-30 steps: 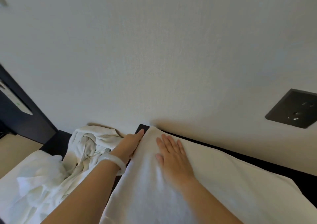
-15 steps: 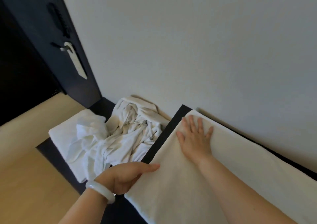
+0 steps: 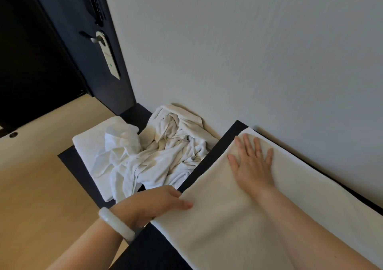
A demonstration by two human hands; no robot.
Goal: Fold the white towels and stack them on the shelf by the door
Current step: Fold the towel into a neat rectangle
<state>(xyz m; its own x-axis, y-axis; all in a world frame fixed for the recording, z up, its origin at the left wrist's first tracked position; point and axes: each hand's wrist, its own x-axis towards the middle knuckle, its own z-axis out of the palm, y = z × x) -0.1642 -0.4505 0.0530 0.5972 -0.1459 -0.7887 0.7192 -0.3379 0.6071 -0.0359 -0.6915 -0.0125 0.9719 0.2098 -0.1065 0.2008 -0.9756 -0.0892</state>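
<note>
Two neat towels were there: one flat towel point(image 3: 228, 238) and one folded towel point(image 3: 91, 143). There was one crumpled heap point(image 3: 165, 155); its count of cloths could not be told. Two grips showed, left grip point(image 3: 153, 203) and right grip point(image 3: 251, 166), with one bracelet point(image 3: 116, 224), one door point(image 3: 68, 42) and one hanger point(image 3: 109, 60).

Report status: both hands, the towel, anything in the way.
Left hand grips near corner of flat towel; right hand presses flat on it. Towel lies smooth on dark top. Crumpled white pile to its left, lower down.
</note>
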